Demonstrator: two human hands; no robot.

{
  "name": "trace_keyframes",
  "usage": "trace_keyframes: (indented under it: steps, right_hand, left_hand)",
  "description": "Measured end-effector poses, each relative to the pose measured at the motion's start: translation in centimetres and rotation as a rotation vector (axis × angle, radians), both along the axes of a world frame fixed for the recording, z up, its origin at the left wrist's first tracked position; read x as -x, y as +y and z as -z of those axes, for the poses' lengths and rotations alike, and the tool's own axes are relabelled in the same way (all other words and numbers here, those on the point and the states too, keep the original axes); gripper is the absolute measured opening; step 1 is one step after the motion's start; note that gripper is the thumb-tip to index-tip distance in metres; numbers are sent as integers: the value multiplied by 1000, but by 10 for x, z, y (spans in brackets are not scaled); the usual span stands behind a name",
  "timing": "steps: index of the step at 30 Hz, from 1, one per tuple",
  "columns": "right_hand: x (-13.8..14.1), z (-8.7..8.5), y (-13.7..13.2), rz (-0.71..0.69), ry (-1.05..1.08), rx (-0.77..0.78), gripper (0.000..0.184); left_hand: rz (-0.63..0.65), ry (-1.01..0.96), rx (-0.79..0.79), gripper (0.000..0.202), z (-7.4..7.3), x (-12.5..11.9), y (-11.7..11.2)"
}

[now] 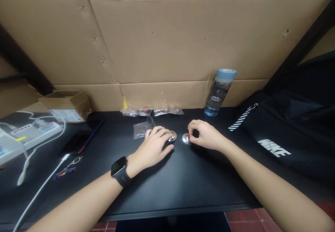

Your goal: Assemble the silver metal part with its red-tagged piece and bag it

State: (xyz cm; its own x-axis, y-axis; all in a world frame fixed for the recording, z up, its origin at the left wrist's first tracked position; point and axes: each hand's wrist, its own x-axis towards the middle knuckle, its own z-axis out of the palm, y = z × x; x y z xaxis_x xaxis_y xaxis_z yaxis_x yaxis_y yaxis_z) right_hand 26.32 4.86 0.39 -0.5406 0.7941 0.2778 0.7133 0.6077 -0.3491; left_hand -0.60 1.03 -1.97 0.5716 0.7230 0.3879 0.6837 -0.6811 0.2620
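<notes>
My left hand (157, 148), with a black smartwatch (120, 169) on its wrist, lies palm down with its fingers apart. Its fingertips reach the edge of a shiny silver disc (172, 136) on the black table. To the right, thumb and forefinger of my right hand (204, 134) pinch the small red middle of a second silver disc (185, 139), which sits at table level. A clear plastic bag (140, 130) is just beyond my left fingers, partly covered by them.
Several small clear packets (161, 111) line the cardboard wall (162, 43). A water bottle (219, 92) and a black bag (277, 130) stand right. At left are a phone (80, 139), keys (69, 167), a cardboard box (70, 101) and a power strip (31, 130) with white cables.
</notes>
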Motion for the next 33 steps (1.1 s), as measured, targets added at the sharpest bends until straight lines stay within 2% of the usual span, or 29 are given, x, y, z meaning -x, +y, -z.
trace_keyframes:
  steps: [3, 6, 10, 13, 18, 23, 27, 33]
  right_hand:
    - [1, -2, -2, -34, 3, 8, 8]
    - [4, -5, -5, -126, 27, 34, 10]
    - [8, -8, -10, -233, 54, 87, 8]
    - [10, -10, -12, -235, 41, 91, 7]
    - [11, -9, -13, -245, -3, 133, 4]
    - [7, -13, -13, -241, -38, 137, 4]
    - [0, -18, -15, -190, -52, 86, 21]
    - [-3, -13, -14, -221, -141, 49, 7]
  left_hand:
    - [-31, -29, -14, 22, -3, -1, 1]
    - [-41, -50, -7, 14, -5, -2, 2]
    - [-73, -83, -44, 18, -6, -6, 2]
    - [-62, -28, -84, 35, -2, -10, 3]
    - [-65, 22, -102, 26, 6, -12, 5]
    - [-85, -28, -112, 20, 1, -10, 4]
    - [-100, -12, -79, 17, -2, -8, 3]
    - [-58, 15, -34, 20, -3, -9, 1]
